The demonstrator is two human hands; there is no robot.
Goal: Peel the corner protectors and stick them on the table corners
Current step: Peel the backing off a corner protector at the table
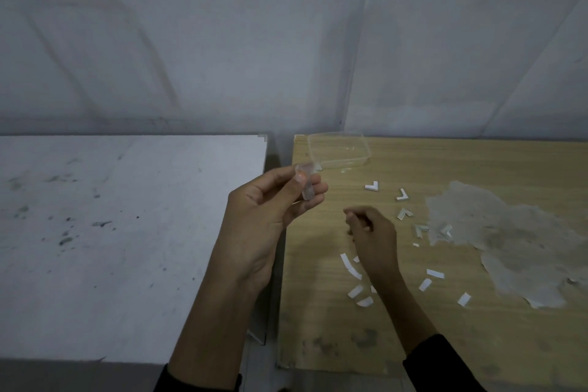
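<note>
My left hand (270, 203) holds a clear corner protector (306, 183) between thumb and fingers, raised over the gap between the white table (111, 232) and the wooden table (477, 328). My right hand (370, 232) hovers over the wooden table with its fingers curled; whether it holds a small piece I cannot tell. Several L-shaped corner protectors (371, 186) lie on the wood to the right of my hands. Several peeled white backing strips (350, 266) lie scattered around my right wrist.
A clear plastic container (339, 149) stands at the far left corner of the wooden table. A large pale worn patch (509, 238) covers the wood on the right. A narrow gap (275, 264) separates the two tables. Grey walls stand behind.
</note>
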